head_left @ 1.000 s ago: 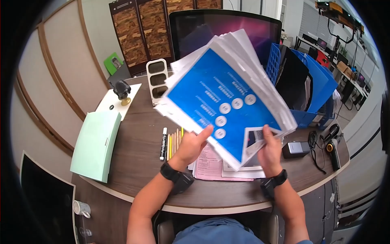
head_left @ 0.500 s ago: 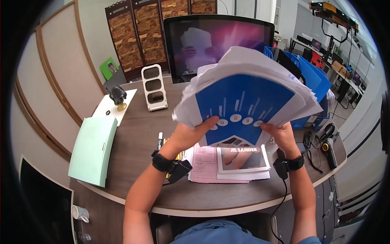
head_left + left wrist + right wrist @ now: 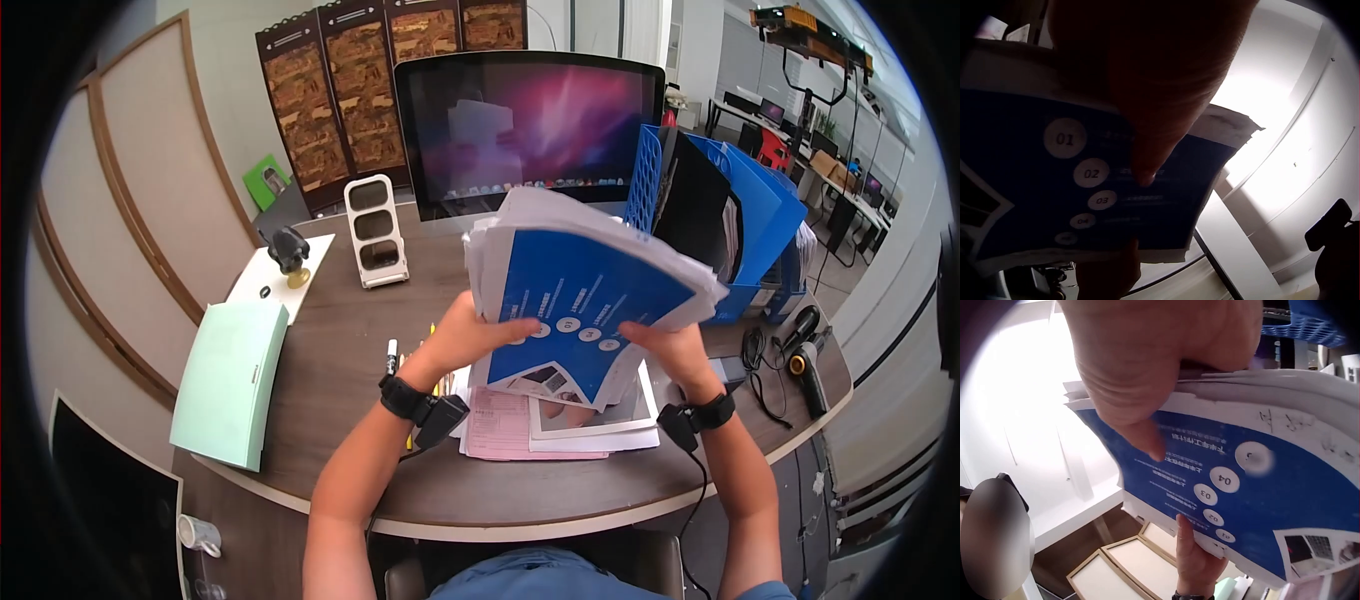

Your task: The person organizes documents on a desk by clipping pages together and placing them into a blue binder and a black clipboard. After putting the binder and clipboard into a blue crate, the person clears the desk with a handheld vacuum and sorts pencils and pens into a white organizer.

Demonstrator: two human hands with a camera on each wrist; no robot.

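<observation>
Both hands hold a thick stack of papers (image 3: 560,285) upright above the desk, its front sheet blue with numbered white circles. The left hand (image 3: 468,338) grips the left edge, thumb across the blue face. At the opposite edge the right hand (image 3: 675,350) grips the same way, its thumb also on the front. Uneven sheet edges show along the top of the stack. Its lower edge overlaps a white-bordered picture (image 3: 630,412) and pink printed forms (image 3: 495,425) on the desk. In the right wrist view, handwriting marks the white margin (image 3: 1285,419). The fingers behind the stack are hidden.
A mint-green box file (image 3: 230,385) stands at left, with a white three-slot holder (image 3: 375,232) behind. Pens, including a marker (image 3: 392,355), lie by the left forearm. A monitor (image 3: 530,130), blue file rack (image 3: 745,295), cables and a scanner (image 3: 808,375) sit beyond and right.
The stack has come down from a raised, tilted position to a more upright one nearer the desk. Its fanned sheets are closer together. Both hands keep their grip on it.
</observation>
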